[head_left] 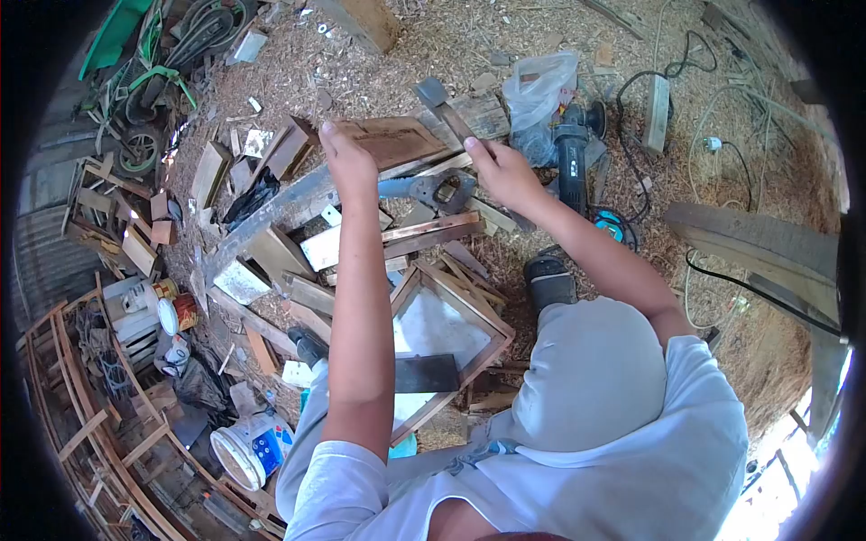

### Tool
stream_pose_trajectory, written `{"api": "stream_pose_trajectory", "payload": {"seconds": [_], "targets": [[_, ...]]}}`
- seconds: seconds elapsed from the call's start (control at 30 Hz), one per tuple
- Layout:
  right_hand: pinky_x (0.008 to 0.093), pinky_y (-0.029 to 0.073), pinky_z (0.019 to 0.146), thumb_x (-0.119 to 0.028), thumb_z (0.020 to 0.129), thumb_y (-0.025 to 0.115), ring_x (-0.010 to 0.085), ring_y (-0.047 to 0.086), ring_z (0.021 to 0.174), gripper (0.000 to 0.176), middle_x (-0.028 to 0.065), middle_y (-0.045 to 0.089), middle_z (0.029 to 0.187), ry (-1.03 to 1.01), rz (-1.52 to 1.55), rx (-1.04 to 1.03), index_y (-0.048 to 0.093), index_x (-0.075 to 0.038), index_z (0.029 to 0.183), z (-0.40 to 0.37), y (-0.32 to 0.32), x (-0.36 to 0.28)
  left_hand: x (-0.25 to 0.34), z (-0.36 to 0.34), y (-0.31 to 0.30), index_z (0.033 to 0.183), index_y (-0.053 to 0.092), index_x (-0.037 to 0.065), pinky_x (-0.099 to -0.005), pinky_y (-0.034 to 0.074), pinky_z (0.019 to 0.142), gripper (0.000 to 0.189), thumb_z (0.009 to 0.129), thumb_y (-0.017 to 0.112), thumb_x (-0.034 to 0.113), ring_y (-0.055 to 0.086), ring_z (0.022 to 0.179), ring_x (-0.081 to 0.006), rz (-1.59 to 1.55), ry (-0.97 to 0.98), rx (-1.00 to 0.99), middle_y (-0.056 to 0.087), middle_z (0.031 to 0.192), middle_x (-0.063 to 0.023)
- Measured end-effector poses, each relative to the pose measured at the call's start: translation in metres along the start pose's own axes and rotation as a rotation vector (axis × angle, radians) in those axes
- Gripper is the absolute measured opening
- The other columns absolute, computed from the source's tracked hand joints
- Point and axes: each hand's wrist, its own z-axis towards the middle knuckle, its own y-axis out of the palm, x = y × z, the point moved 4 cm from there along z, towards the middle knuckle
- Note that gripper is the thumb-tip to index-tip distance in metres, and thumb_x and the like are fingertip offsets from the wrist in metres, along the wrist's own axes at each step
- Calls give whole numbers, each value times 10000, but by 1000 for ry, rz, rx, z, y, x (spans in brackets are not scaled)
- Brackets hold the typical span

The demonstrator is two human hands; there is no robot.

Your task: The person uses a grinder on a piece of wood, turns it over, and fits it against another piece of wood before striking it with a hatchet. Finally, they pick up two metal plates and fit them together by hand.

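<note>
The left hand (347,162) held the left end of a wooden panel (397,140). The right hand (501,171) met the handle end of a hatchet (435,92) at the panel's right. A handsaw (424,189) lay between the hands, just below the panel. An angle grinder (570,153) lay right of the right hand, with a plastic bag (539,86) beyond it. A wooden frame (478,307) lay on the floor (722,180) near the knees.

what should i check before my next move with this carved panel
1. Left hand gripping the carved panel: ok.
2. Right hand at the panel's other end, firm hold: cannot tell.
3. Hand saw away from fingers: not ok, it lies just below both hands.
4. Angle grinder unplugged: cannot tell.
5. Ground free underfoot: not ok, offcuts crowd it.
</note>
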Motion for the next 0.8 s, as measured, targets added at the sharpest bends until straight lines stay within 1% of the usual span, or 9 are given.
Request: {"api": "stream_pose_trajectory", "payload": {"seconds": [0.07, 0.17, 0.3, 0.37, 0.43, 0.5, 0.57, 0.63, 0.8], "targets": [[463, 526, 766, -530, 1048, 510, 416, 696, 845, 578, 243, 713, 875, -155, -41, -5, 685, 16, 1125, -15, -15, -37, -14, 9, -1, 1456, 463, -35, -463, 355, 1132, 655, 1124, 223, 477, 498, 1336, -460, 9, 1, -30, 545, 1422, -305], [462, 529, 766, -521, 1050, 507, 430, 687, 849, 551, 252, 703, 885, -312, -87, 16, 679, -3, 1129, -32, -23, -61, -11, 11, 4, 1422, 477, -42, -486, 364, 1113, 645, 1122, 221, 468, 499, 1319, -488, 110, 64, 50, 553, 1398, -328], [458, 534, 771, -544, 1052, 494, 420, 694, 851, 581, 242, 715, 906, -383, -73, 57, 675, 0, 1143, -26, 3, 3, 30, 0, 17, 1382, 491, -55, -506, 388, 1078, 628, 1116, 232, 453, 520, 1261, -529, 95, 75, 3, 577, 1332, -361], [457, 542, 770, -575, 1052, 479, 394, 707, 850, 624, 212, 733, 920, -79, -99, -75, 674, 13, 1125, -8, 13, 56, 42, -1, 25, 1355, 499, -54, -536, 404, 1043, 603, 1109, 249, 436, 532, 1203, -569, 163, 37, -18, 597, 1272, -381], [456, 546, 792, -599, 1050, 470, 365, 720, 866, 661, 190, 749, 927, 55, -64, -118, 685, 20, 1139, -1, 8, 53, 41, 7, 32, 1369, 492, -45, -560, 405, 1031, 596, 1105, 255, 434, 535, 1192, -585, 237, 69, -20, 607, 1256, -386], [452, 547, 824, -615, 1046, 461, 363, 726, 890, 685, 205, 752, 937, 323, 5, -257, 699, 17, 1166, -3, 4, 46, 40, 10, 37, 1386, 483, -37, -573, 403, 1030, 589, 1105, 256, 429, 537, 1203, -582, 254, 84, -1, 606, 1260, -389], [449, 544, 831, -609, 1047, 463, 348, 721, 873, 689, 213, 743, 912, 313, -40, -253, 688, 28, 1185, -5, -2, 34, 46, 8, 44, 1368, 488, -38, -578, 405, 1026, 580, 1104, 259, 425, 540, 1195, -583, 248, 84, 21, 609, 1252, -389], [449, 541, 806, -592, 1049, 470, 325, 706, 832, 671, 202, 724, 866, 84, -101, -145, 682, 34, 1155, -6, -6, 22, 53, 4, 44, 1350, 493, -39, -583, 407, 1021, 572, 1103, 262, 422, 544, 1187, -585, 253, 71, 42, 611, 1243, -389], [412, 520, 802, -550, 1066, 459, 304, 690, 817, 622, 189, 715, 871, -33, 170, -139, 673, 24, 1177, -17, -11, -19, 55, 5, 44, 1250, 519, -34, -596, 413, 1004, 534, 1101, 267, 413, 558, 1146, -584, 305, 56, -21, 626, 1203, -380]]}}
